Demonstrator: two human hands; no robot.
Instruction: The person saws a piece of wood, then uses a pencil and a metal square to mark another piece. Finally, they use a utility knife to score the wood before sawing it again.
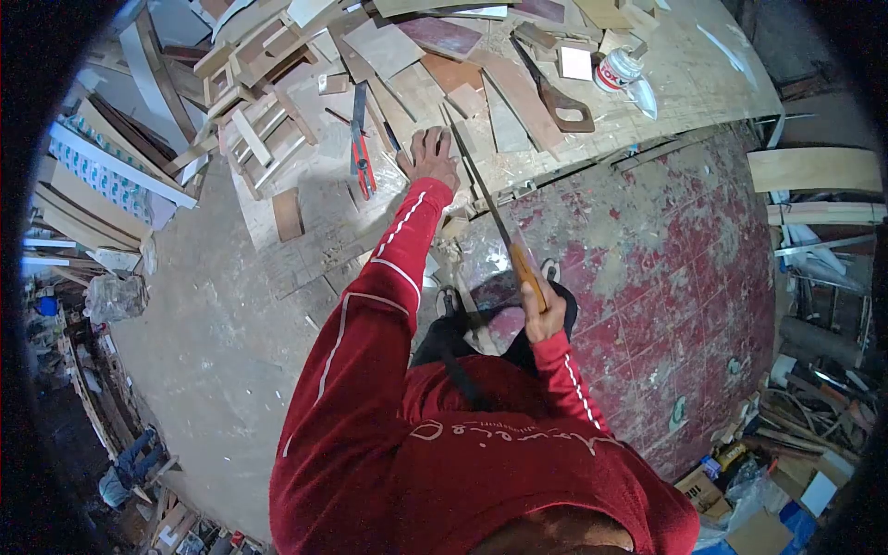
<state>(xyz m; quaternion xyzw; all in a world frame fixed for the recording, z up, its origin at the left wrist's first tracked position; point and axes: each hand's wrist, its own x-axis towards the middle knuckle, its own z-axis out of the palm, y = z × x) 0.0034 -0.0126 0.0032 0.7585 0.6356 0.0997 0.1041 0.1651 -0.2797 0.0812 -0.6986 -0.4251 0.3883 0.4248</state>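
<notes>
My left hand (429, 157) presses flat on a wooden piece at the front edge of the workbench (703, 74), fingers spread. My right hand (541, 314) grips the wooden handle of a hand saw (490, 208), whose long thin blade runs up and left to the bench edge just right of my left hand. Both arms wear red sleeves with white stripes.
Wood offcuts litter the bench, with a red-handled tool (361, 153), a second saw (560, 97) and a white tin (618, 69). Lumber is stacked at left (120, 166) and planks at right (814, 171). The floor below is worn red tile (684, 305).
</notes>
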